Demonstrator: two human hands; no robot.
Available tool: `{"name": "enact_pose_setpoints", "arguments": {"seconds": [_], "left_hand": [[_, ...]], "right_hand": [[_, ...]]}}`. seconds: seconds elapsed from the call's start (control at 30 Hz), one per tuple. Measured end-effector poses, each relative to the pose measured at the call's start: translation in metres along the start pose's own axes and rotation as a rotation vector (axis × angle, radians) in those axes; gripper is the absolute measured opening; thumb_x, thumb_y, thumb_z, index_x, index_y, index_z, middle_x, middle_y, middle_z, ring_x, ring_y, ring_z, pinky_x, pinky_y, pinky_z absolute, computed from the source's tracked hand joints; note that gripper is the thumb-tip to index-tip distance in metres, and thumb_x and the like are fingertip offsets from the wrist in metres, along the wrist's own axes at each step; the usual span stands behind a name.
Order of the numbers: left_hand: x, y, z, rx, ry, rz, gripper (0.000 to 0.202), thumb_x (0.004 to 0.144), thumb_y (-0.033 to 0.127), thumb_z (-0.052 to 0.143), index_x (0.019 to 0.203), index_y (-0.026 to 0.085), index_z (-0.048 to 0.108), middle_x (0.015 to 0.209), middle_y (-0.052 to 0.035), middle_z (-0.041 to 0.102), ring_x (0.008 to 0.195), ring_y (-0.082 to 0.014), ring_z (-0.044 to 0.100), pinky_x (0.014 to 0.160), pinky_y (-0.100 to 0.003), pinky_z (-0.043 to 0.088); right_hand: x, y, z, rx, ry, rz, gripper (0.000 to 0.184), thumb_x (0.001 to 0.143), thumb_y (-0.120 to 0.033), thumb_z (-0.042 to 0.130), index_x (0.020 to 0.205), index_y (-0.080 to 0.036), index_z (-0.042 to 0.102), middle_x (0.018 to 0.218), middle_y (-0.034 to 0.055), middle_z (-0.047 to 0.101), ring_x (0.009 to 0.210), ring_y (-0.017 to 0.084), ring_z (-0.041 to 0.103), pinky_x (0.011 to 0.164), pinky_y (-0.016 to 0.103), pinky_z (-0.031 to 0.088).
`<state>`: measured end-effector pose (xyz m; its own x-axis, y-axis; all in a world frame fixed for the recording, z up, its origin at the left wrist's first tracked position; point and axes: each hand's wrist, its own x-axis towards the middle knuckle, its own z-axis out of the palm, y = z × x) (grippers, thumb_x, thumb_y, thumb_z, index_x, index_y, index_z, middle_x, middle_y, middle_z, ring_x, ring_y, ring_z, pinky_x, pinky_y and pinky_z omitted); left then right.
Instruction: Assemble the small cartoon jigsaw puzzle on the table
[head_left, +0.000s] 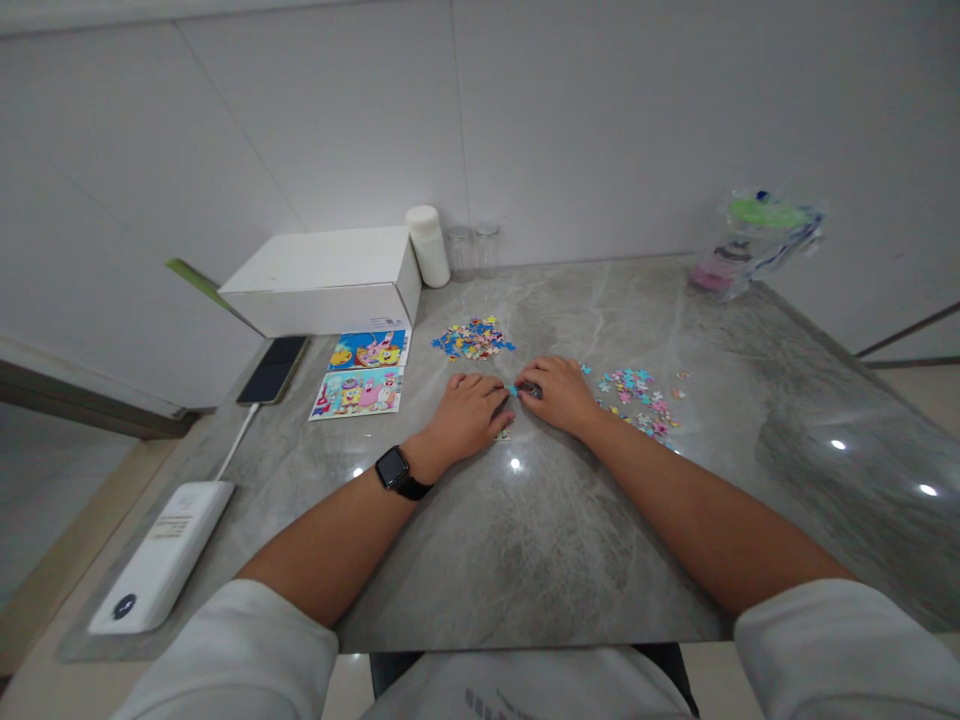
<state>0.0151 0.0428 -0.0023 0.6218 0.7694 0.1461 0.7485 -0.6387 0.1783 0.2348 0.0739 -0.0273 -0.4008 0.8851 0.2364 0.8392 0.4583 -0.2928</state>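
My left hand (469,412), with a black watch on its wrist, rests on the grey marble table (555,530) with its fingers curled and pinched on small blue jigsaw pieces (513,389). My right hand (561,392) meets it from the right, fingers closed on the same small pieces. A pile of blue and yellow puzzle pieces (473,339) lies just beyond my left hand. A looser scatter of pink and pale blue pieces (637,398) lies to the right of my right hand. One more piece (503,433) shows under my left hand.
Two cartoon picture cards (361,374) lie left of my hands. A white box (326,280), a white bottle (428,245) and two glass jars (472,250) stand at the back. A phone (274,368) and a white power bank (165,555) lie at the left edge, a plastic bag (750,240) far right.
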Motion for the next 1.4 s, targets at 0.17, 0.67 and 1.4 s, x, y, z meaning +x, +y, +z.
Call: {"name": "enact_pose_setpoints", "arguments": {"seconds": [0.17,0.67,1.4], "left_hand": [[0.000,0.000,0.000,-0.024,-0.006,-0.002,0.031,0.103,0.040,0.059,0.128,0.026,0.071,0.133,-0.0086,0.071,0.125,-0.0310,0.058,0.111,-0.051,0.034],[-0.002,-0.004,0.003,-0.035,0.170,0.004,0.030,0.106,0.040,0.054,0.127,0.025,0.071,0.126,-0.0085,0.073,0.117,-0.0297,0.061,0.106,-0.050,0.039],[0.015,-0.057,0.005,-0.922,0.787,-0.400,0.022,0.101,0.031,0.057,0.118,0.023,0.069,0.114,-0.0046,0.072,0.105,-0.0190,0.067,0.096,-0.034,0.052]], "right_hand": [[0.000,0.002,0.001,0.017,-0.005,-0.011,0.018,0.093,-0.030,0.070,0.108,-0.027,0.080,0.117,0.0080,0.075,0.113,0.029,0.062,0.101,0.044,0.039],[-0.001,-0.001,-0.001,0.044,0.026,0.008,0.020,0.093,-0.029,0.070,0.110,-0.027,0.080,0.118,0.0077,0.076,0.114,0.028,0.064,0.102,0.043,0.042],[0.010,0.076,-0.078,-0.297,-0.344,0.634,0.033,0.094,-0.026,0.059,0.120,-0.025,0.079,0.131,0.0147,0.074,0.125,0.033,0.064,0.102,0.050,0.046]]}}
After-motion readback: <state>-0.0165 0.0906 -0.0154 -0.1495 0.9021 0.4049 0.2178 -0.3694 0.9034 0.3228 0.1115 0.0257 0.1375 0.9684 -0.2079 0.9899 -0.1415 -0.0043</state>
